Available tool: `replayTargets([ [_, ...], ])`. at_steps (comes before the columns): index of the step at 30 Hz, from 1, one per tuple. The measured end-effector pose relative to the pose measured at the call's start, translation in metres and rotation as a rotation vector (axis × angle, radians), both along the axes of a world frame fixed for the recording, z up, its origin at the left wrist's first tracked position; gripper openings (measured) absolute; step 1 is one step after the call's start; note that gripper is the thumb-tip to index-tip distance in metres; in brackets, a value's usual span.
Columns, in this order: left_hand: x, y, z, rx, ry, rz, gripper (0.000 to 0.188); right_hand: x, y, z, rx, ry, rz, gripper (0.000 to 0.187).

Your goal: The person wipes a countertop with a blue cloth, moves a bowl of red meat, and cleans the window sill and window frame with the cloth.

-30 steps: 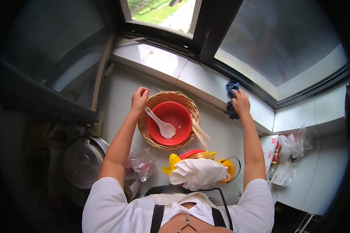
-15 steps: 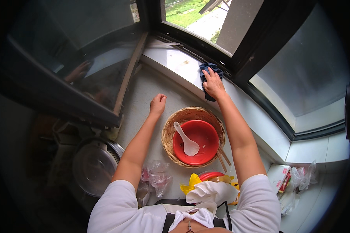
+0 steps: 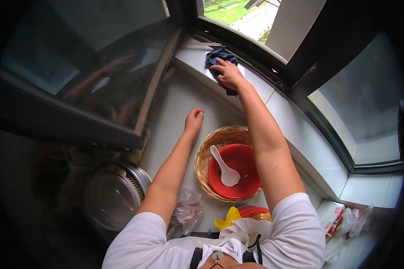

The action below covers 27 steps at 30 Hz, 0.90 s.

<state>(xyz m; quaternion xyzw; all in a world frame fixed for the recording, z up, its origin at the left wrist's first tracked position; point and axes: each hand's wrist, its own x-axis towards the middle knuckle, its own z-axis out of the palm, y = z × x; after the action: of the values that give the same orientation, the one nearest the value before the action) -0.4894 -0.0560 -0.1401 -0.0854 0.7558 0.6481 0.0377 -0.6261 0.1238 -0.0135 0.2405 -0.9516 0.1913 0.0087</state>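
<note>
My right hand (image 3: 230,74) presses a dark blue cloth (image 3: 231,91) onto the white tiled window sill (image 3: 256,91), its fingers spread over the bunched fabric. The cloth lies near the open window's frame, and one end hangs over the sill's inner edge. My left hand (image 3: 195,119) is over the grey counter (image 3: 173,103), its fingers curled in and nothing visible in them. Between my forearms stands a round wicker basket (image 3: 203,154) holding a red plastic bowl (image 3: 240,158). A white spoon (image 3: 229,176) lies in the bowl. My right arm covers the basket's right side.
An open window sash (image 3: 159,85) swings inward on the left. A round pot with a clear lid (image 3: 111,197) stands at lower left, beside a crumpled plastic bag (image 3: 188,207). Close to my body are yellow and red items (image 3: 230,218). A white box (image 3: 330,215) and bags sit lower right.
My right hand has slid the cloth leftward and farther along the sill. My left hand stays curled over the counter. The whole view has shifted slightly, and my right arm now covers the chopsticks.
</note>
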Motion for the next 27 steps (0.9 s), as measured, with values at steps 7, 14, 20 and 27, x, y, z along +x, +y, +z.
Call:
replayTargets([
  [7,0.006,-0.007,0.005,0.163,-0.107,0.101,0.015,0.057,0.021,0.014,-0.286,-0.123,0.093,0.044],
  [14,0.039,0.005,0.043,-0.004,-0.027,0.125,0.018,0.181,0.131,0.027,-0.266,-0.206,-0.293,0.048],
  [20,0.098,0.045,0.142,-0.301,0.249,-0.052,0.021,0.325,0.220,0.061,-0.272,-0.134,-0.573,0.039],
  [27,0.208,0.040,0.209,-0.288,0.457,-0.244,0.017,0.437,0.238,0.088,-0.186,-0.035,-0.550,0.039],
])
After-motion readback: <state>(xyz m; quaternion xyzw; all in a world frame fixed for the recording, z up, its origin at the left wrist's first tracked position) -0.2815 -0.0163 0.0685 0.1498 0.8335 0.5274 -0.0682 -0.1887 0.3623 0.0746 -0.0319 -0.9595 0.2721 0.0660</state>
